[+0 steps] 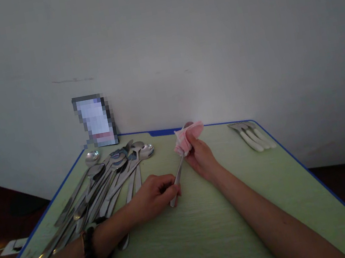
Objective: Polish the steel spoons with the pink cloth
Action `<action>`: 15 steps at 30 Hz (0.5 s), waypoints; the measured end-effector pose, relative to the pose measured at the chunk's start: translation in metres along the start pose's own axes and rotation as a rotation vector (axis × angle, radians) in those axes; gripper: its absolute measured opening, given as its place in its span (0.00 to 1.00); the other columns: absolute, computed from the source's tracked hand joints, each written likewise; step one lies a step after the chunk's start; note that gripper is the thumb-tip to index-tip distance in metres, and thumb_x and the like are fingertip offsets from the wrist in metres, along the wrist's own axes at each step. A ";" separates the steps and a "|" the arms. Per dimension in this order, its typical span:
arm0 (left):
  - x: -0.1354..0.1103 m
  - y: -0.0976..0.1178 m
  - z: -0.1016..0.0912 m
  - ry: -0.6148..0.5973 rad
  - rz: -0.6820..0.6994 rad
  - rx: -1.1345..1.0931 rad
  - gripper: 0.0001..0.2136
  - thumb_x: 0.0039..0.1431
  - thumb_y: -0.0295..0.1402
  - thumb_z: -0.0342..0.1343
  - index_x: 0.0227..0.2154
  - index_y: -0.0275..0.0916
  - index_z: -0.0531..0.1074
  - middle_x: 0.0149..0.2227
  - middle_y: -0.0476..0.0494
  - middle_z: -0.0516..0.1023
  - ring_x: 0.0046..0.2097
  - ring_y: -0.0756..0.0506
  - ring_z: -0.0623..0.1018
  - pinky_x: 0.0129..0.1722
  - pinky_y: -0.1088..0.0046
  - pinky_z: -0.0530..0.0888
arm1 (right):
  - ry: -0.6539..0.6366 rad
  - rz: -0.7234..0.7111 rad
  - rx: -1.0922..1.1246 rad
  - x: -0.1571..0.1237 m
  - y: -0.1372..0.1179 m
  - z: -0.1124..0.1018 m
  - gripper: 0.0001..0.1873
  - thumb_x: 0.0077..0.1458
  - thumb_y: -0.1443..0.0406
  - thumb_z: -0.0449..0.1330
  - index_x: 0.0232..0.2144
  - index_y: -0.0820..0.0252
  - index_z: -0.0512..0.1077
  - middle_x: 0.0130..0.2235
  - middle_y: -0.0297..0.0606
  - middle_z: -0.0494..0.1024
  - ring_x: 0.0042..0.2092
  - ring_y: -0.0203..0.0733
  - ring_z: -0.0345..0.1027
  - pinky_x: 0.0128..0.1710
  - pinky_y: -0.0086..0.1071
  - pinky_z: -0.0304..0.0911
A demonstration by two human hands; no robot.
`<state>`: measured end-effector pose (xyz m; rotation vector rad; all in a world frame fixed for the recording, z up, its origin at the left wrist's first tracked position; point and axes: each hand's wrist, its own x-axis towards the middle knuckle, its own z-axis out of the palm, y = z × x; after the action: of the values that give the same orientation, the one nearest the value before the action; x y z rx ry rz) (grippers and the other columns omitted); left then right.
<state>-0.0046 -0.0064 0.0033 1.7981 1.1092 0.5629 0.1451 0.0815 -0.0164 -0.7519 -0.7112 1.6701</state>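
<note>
At a pale green table (211, 237) against a bare white wall, a spoon (179, 174) is held at both ends: the left hand (153, 197) pinches its handle, while the right hand (201, 157) closes a pink cloth (185, 138) around its bowl. A pile of spoons (108, 180) lies just left of the grip, and white-handled forks (254, 136) lie well to its right.

The pale green bench (211, 237) has a blue edge. A loose heap of metal spoons (108, 180) lies on its left side, and a few white-handled forks (252, 135) lie together near the far right corner. A blurred card (96, 121) stands at the far left edge.
</note>
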 end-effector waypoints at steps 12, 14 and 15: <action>0.001 -0.001 0.005 0.039 -0.062 -0.222 0.09 0.61 0.37 0.44 0.34 0.38 0.65 0.23 0.52 0.72 0.23 0.51 0.69 0.23 0.79 0.65 | -0.144 0.014 -0.256 -0.001 0.006 -0.007 0.19 0.39 0.52 0.66 0.25 0.61 0.70 0.24 0.32 0.71 0.27 0.34 0.61 0.29 0.30 0.58; 0.002 -0.001 0.005 0.055 -0.075 -0.183 0.12 0.62 0.38 0.42 0.30 0.38 0.65 0.22 0.52 0.72 0.23 0.51 0.69 0.23 0.78 0.65 | -0.179 0.029 -0.327 -0.002 0.007 -0.007 0.20 0.38 0.52 0.66 0.25 0.62 0.70 0.24 0.32 0.71 0.27 0.33 0.60 0.29 0.30 0.57; 0.003 -0.002 0.005 0.059 -0.073 -0.146 0.13 0.63 0.39 0.42 0.28 0.38 0.65 0.22 0.52 0.72 0.23 0.51 0.69 0.24 0.78 0.66 | -0.173 0.023 -0.336 -0.002 0.008 -0.008 0.20 0.38 0.51 0.66 0.25 0.62 0.70 0.23 0.32 0.70 0.27 0.34 0.60 0.29 0.30 0.57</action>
<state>-0.0001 -0.0064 -0.0009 1.6189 1.1391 0.6403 0.1467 0.0788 -0.0270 -0.8572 -1.1284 1.6702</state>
